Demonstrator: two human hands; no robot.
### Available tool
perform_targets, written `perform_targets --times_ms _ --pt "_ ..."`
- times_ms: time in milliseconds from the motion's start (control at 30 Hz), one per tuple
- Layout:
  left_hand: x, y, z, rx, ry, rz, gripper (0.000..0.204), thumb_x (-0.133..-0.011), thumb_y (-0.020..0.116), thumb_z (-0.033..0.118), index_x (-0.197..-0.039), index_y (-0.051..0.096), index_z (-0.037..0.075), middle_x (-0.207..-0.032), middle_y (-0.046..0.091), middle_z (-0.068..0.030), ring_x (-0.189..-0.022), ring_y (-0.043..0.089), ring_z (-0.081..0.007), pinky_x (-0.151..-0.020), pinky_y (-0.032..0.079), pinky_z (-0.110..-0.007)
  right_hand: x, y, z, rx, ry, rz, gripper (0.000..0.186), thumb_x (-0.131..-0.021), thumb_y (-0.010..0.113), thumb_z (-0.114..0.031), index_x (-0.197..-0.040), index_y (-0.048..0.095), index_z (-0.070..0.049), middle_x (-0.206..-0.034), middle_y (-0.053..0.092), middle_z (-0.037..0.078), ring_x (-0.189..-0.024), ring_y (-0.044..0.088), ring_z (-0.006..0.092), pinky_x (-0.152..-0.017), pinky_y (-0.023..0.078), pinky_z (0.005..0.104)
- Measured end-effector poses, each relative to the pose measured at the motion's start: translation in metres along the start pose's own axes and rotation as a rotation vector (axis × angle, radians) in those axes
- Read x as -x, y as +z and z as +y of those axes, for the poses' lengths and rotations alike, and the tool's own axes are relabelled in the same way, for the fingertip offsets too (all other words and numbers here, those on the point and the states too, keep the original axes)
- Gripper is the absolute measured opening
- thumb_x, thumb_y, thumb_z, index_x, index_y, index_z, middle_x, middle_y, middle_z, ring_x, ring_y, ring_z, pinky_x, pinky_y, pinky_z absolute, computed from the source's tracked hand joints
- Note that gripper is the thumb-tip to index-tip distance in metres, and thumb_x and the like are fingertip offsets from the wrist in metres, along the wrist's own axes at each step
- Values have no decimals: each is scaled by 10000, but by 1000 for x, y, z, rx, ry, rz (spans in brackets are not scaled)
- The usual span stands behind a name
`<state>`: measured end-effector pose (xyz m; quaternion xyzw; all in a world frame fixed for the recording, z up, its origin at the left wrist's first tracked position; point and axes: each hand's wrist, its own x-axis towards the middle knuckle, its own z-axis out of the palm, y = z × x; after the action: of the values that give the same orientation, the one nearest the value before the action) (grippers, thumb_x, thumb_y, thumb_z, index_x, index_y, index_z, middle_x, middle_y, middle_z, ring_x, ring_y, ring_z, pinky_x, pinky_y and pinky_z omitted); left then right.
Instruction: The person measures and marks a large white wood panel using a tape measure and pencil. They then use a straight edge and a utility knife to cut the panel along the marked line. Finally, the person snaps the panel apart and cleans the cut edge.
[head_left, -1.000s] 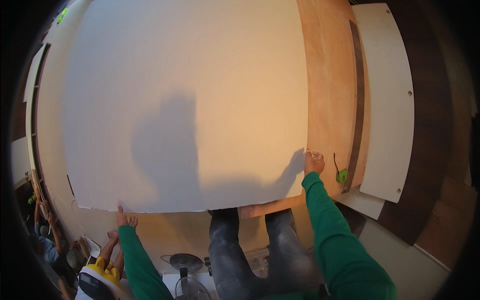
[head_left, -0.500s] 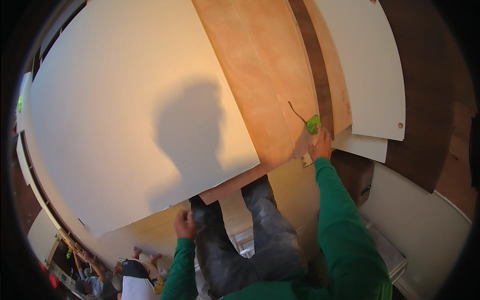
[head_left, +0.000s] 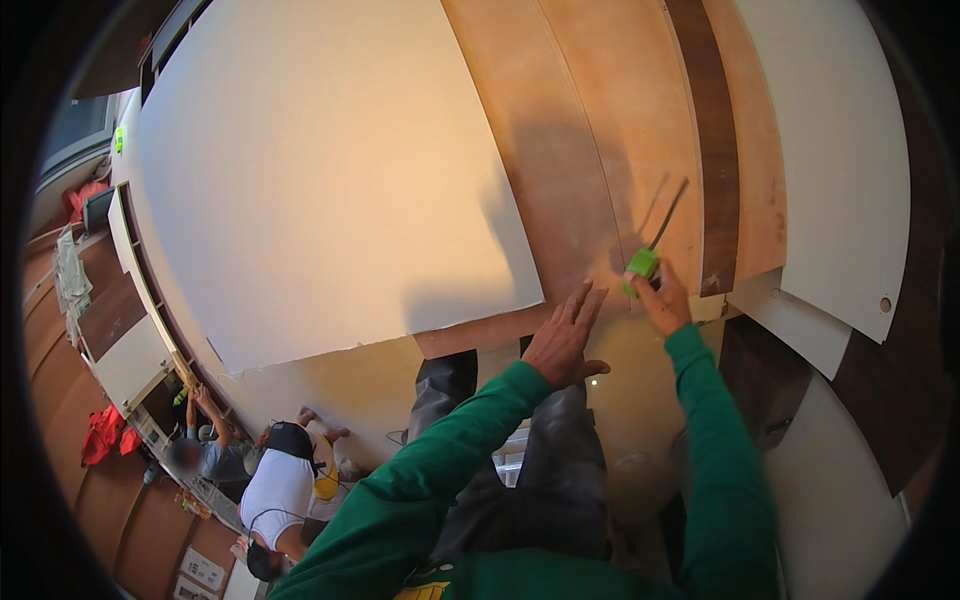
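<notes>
My right hand [head_left: 670, 300] grips a green tape measure [head_left: 642, 265] with a dark strap sticking up from it, just over the tan plywood board [head_left: 550, 100]. My left hand [head_left: 565, 340] is open, fingers extended, left of the tape measure near the board's lower edge, below the corner of the large white sheet [head_left: 320, 170]. The white sheet covers the left part of the work surface. A dark brown strip [head_left: 720, 150] runs along the plywood to the right.
Stacked white panels [head_left: 840, 160] and dark boards [head_left: 870, 410] lie at the right. At lower left, a co-worker in a white top [head_left: 275, 485] and another in grey [head_left: 220, 460] are beside a long narrow frame [head_left: 150, 280]. A red cloth [head_left: 100, 435] lies further left.
My right hand has left the sheet's edge and taken hold of the tape measure. My left hand has moved up and right, fingers now extended. The view has shifted, showing more at left.
</notes>
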<state>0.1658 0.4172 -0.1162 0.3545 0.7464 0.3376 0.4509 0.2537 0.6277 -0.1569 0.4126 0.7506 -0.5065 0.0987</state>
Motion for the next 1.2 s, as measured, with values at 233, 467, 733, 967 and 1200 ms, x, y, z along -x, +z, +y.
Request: perform_targets --times_ms 233,467,733,967,1200 --pt "90 -39 -11 -202 68 15 1225 -618 916 358 -1551 190 39 -1603 201 -224 -1398 357 -444 -1141 348 -488 87 82 -46 7 392 -881 776 -863 492 -699 -1228 660 -36 -919 683 169 -770 666 258 -681 524 365" --pt "175 -76 -55 361 -238 -437 1139 -675 890 380 -1529 232 11 -1477 436 -223 -1336 471 -382 -1104 407 -446 144 141 -113 516 178 -1101 844 -716 591 -745 -1078 722 6 -1037 706 231 -1006 675 342 -877 520 399" --pt "215 -90 -78 540 -159 -64 1001 -754 798 217 -1552 212 65 -1281 557 -227 -1161 589 -349 -993 466 -418 163 164 -128 -459 411 -526 651 -857 694 -559 -1188 651 0 -971 642 91 -940 656 221 -762 546 338" --pt "199 -90 -81 597 -221 -56 855 -788 802 365 -1429 353 20 -1162 577 -160 -1064 587 -264 -956 460 -390 177 187 -102 -683 385 -414 330 -963 678 -197 -1190 629 37 -1031 662 57 -926 647 117 -755 550 267" --pt "167 -72 -82 454 -234 -78 584 -825 747 361 -1245 511 31 -926 623 -169 -864 639 -305 -795 503 -408 159 178 -69 -791 402 -409 364 -926 704 -122 -1237 579 21 -966 648 39 -831 631 97 -689 546 245"
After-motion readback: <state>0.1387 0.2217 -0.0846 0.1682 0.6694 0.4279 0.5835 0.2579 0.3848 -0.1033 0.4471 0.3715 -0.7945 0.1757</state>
